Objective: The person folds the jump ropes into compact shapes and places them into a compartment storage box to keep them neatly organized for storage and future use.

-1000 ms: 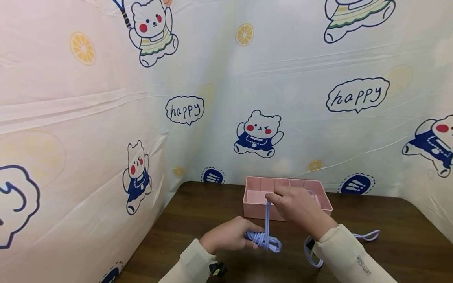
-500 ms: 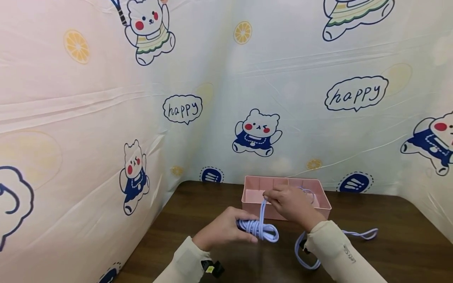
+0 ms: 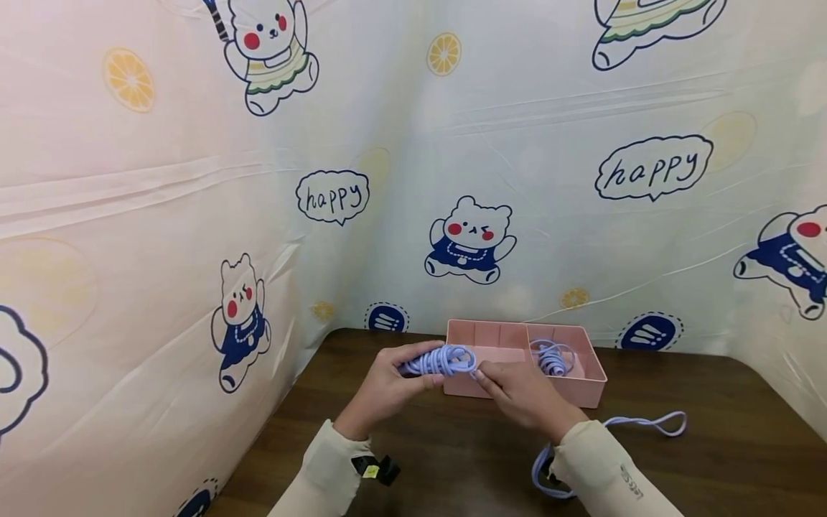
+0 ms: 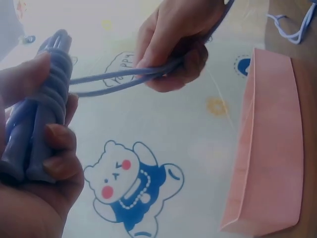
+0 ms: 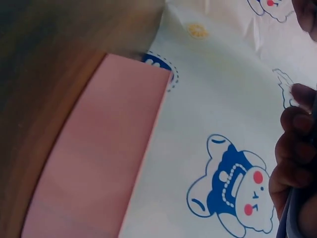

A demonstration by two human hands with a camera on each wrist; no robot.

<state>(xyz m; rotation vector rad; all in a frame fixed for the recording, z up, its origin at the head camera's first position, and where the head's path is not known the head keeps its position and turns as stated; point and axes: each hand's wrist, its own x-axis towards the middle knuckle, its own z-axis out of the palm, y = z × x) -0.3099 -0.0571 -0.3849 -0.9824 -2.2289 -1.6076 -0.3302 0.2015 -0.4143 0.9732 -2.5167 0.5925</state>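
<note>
We're in close over the counter (image 3: 452,456): the left hand (image 3: 384,384) has its fingers curled round a wound bundle of blue cord (image 3: 441,361), up just in front of the pink box (image 3: 584,393) in the head view, while the right hand (image 3: 526,395) grips the doubled strand (image 4: 119,82) running off it. We'd call this cord light, soft and bendy, nothing to break, perhaps a touch slippery; the wraps could slacken, so we'd hold round their middle and keep that strand snug. Now our count: two hands, one bundle held, one box with two compartments, one smaller coil (image 3: 553,359) in its right-hand compartment, one loose loop (image 3: 636,420) on the counter, one bend of cord (image 3: 549,492) beside the right sleeve.
</note>
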